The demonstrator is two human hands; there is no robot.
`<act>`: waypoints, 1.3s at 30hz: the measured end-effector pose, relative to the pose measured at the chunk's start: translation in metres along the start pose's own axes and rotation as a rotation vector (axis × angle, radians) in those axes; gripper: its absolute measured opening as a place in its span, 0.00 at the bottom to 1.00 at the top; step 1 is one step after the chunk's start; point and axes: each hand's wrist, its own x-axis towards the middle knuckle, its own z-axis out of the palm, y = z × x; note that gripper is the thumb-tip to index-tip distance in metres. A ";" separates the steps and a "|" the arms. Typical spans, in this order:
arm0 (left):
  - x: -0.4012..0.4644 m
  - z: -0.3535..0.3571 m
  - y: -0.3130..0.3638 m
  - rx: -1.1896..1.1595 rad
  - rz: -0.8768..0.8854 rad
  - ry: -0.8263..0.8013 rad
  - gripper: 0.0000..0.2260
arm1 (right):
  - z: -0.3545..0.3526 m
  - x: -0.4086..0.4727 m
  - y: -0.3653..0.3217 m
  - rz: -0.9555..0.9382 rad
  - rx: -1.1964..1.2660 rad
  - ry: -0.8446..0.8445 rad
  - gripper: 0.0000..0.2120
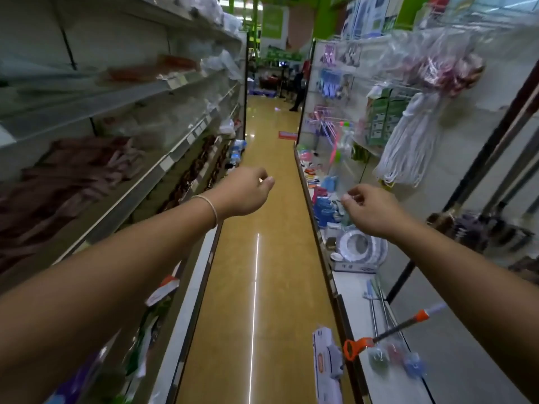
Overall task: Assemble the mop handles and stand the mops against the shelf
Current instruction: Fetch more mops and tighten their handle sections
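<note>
Down a narrow shop aisle, glossy yellow-brown floor (pixel 271 217) catching a long white streak of ceiling light. Left side lined with grey tiered shelving (pixel 122 91), stacked with blurred packets and brownish goods. Right side walled by a white display rack (pixel 437 176), hung with plastic-wrapped wares and pastel hangers (pixel 323 121). Far end opening onto green walls and signs (pixel 272 21), bright overhead. Dark-clothed figure (pixel 298 88) standing in the distance. Red mat (pixel 287 135) lying on the floor.
</note>
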 end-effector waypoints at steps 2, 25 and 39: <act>0.035 0.005 -0.006 -0.010 -0.002 0.022 0.18 | 0.000 0.035 0.012 0.009 -0.005 0.004 0.20; 0.390 0.139 0.010 -0.132 0.488 -0.229 0.15 | 0.007 0.253 0.101 0.472 -0.092 0.172 0.23; 0.428 0.289 0.139 -0.277 0.832 -0.523 0.15 | -0.004 0.204 0.211 0.798 -0.113 0.354 0.14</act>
